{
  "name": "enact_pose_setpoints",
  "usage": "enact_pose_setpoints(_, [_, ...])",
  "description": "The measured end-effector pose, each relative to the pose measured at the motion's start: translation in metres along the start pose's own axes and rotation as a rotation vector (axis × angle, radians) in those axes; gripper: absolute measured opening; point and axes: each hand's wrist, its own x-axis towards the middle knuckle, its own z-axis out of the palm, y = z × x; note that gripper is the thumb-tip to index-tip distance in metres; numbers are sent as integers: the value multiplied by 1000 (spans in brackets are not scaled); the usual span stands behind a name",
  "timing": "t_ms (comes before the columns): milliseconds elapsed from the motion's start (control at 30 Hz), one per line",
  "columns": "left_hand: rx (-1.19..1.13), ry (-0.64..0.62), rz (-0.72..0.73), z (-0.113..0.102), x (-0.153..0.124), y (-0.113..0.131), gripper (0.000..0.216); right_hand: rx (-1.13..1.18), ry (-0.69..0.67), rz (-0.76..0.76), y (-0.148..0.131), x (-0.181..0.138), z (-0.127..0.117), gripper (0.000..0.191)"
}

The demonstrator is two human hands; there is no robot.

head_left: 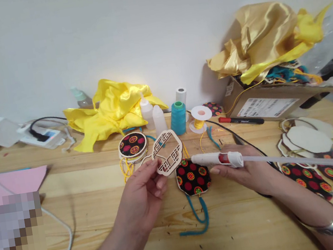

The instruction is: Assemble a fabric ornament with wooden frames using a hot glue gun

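My left hand (147,184) pinches a wooden lattice frame (175,140) by its lower left edge, tilted above the table. In my right hand (244,172) is a white hot glue gun (212,160), its nozzle pointing left and a long clear glue stick (297,162) running out of its back. Under the nozzle, between my hands, lies a black scalloped piece (194,179) covered in red and orange flower patterned fabric. A teal cord (205,215) trails from its lower edge toward me. The fingers on the glue gun's handle are partly hidden.
Behind stand a teal thread cone (178,118), white squeeze bottles (159,119) and a yellow thread spool (199,122). A round fabric piece (132,145) lies left. Yellow satin (114,107), a cardboard box (263,104), a marker (241,121) and wooden blanks (309,137) surround the work.
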Motion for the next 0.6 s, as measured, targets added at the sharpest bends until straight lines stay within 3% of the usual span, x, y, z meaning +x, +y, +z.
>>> enact_pose_setpoints(600, [-22,11,-14,0,0,0,4,-22,9,-8,5,-1,-1,38])
